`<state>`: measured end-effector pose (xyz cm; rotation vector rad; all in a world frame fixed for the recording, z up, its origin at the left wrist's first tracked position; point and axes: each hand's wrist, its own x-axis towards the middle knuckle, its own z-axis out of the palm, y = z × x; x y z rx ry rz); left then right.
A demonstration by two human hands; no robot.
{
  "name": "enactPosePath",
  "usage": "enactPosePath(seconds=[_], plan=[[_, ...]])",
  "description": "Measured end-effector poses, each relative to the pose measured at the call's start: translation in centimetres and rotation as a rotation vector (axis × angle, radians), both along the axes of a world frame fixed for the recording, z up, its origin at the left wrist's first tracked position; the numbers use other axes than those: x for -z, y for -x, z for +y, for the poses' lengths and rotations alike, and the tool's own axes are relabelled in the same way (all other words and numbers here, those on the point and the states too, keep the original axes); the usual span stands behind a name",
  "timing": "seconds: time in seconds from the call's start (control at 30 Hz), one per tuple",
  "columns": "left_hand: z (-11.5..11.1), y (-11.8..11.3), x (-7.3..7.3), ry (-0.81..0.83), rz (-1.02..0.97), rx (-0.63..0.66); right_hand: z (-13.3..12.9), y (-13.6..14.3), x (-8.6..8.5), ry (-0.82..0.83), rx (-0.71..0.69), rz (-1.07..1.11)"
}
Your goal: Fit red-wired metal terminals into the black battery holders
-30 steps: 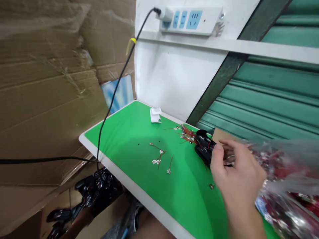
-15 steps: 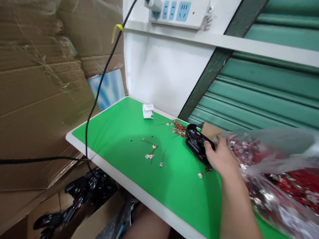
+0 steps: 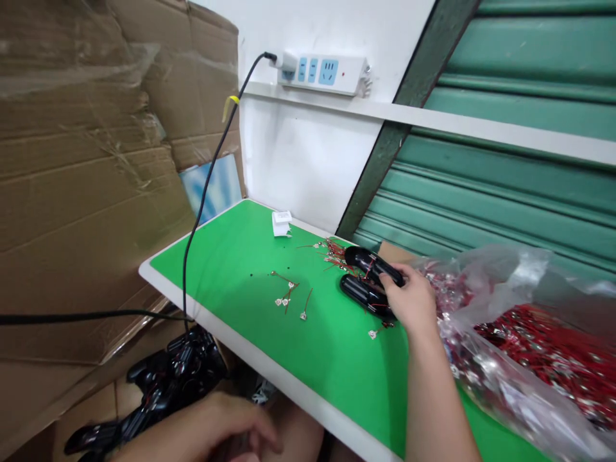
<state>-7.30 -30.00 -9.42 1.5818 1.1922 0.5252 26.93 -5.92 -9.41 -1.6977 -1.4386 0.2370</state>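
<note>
My right hand [image 3: 409, 292] has its thumb and fingers closed on the end of a glossy black curved part [image 3: 368, 260] at the right of the green table. Another black part [image 3: 360, 292] lies just in front of it. A pile of red wires with small metal discs [image 3: 334, 253] touches their far left end. Several loose wired discs [image 3: 285, 301] are scattered mid-table, and one more [image 3: 372, 334] lies near my right wrist. Below the table's front edge is my left hand [image 3: 240, 423], its fingers partly curled and loosely apart, holding nothing visible.
A clear bag [image 3: 510, 378] of red wires fills the table's right side. More black parts [image 3: 168, 385] sit lower left. A black cable [image 3: 206, 179] hangs across the table's left corner from a power strip [image 3: 322, 74]. Folded white paper [image 3: 282, 222] lies at the back.
My left hand has come into view at the bottom. The view has shifted, showing more of the power strip and the bag. My right hand still grips the black part.
</note>
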Motion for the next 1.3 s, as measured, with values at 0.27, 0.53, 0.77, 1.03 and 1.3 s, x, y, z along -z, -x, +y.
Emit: enactPosePath(seconds=[0.27,0.53,0.77,1.03,1.3], plan=[[23.7,-11.7,-11.1,-0.612,-0.667,-0.399,-0.6,1.9,-1.7,-0.292,-0.068,0.363],[30.4,-10.8,-5.9,0.323,-0.509,0.231,-2.0,3.4,-3.5,-0.029,-0.327,0.893],[26.3,-12.5,-2.8,0.369,-0.559,0.402,-2.1,4.2,-2.9,-0.077,-0.29,0.734],[25.5,-13.6,-3.5,0.096,-0.74,0.163,-2.3,5.4,-3.0,-0.049,-0.167,0.743],[24.5,-13.6,-3.7,-0.069,-0.596,0.119,-2.3,5.9,-2.2,-0.185,-0.033,0.862]])
